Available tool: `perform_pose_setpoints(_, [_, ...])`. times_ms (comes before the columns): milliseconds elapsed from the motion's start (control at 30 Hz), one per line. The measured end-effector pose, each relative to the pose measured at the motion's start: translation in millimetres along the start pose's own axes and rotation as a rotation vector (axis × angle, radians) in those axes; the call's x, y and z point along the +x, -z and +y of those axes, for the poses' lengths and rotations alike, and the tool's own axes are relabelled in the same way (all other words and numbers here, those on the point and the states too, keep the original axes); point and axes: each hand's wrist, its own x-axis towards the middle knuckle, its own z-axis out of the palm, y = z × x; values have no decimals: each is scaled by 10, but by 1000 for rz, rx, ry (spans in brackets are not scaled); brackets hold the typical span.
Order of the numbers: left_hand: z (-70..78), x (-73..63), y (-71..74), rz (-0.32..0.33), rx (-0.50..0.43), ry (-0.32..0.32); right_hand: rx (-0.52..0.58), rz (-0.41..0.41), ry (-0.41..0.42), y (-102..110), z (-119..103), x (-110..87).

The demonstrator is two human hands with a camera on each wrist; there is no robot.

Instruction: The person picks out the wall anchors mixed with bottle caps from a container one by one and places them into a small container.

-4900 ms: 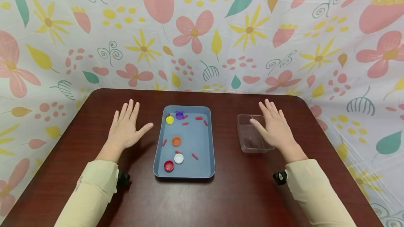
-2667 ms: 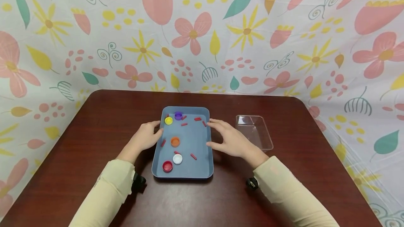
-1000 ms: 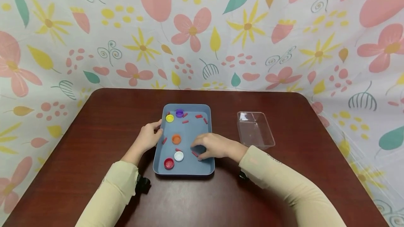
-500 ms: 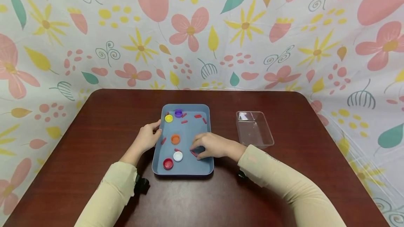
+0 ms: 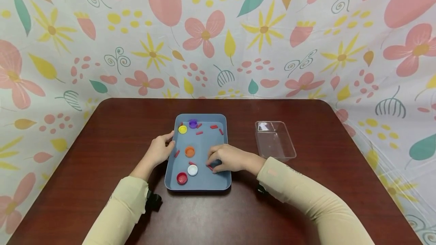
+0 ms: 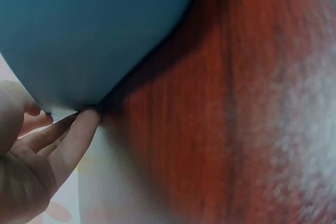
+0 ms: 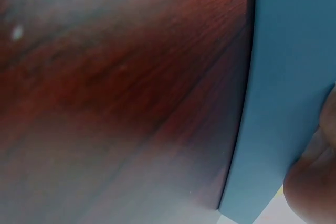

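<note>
Red cap [image 5: 182,178] and white cap [image 5: 192,170] lying near you in the blue-grey tray [image 5: 207,183], your right hand [image 5: 227,158] curling its fingers round a red stick [image 5: 209,168] there, your left hand [image 5: 159,150] pinching the tray's left rim, a clear box [image 5: 275,141] sitting rightward.

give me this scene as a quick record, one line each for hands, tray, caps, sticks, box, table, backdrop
left hand: holds the tray's left edge
right hand: inside the tray, fingers curled at a red stick; grip unclear
tray: blue-grey, on the table
caps: purple cap and yellow cap at far end; orange cap midway; white cap and red cap at near end
other sticks: red, scattered in tray
box: clear, right of tray, apart
table: dark red-brown wood
backdrop: white floral cloth
</note>
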Motion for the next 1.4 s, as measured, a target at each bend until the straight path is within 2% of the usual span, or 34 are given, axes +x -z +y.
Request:
perform_pose_setpoints(333, [-23, -27, -32, -7, -16, 5, 36, 55, -47, -48, -41, -34])
perform_pose_setpoints(633, [-154, -28, -37, -53, -209, 64, 145, 139, -103, -113, -53, -91])
perform_pose_setpoints(833, [-143, -11, -3, -78, -236, 94, 171, 202, -103, -83, -38, -117])
perform_pose_setpoints(1100, [-77, 5, 8, -43, -290, 147, 178, 277, -115, 46, 13, -200])
perform_pose_setpoints(1400, [-45, 41, -26, -20, -296, 154, 159, 365, -153, 176, 102, -407])
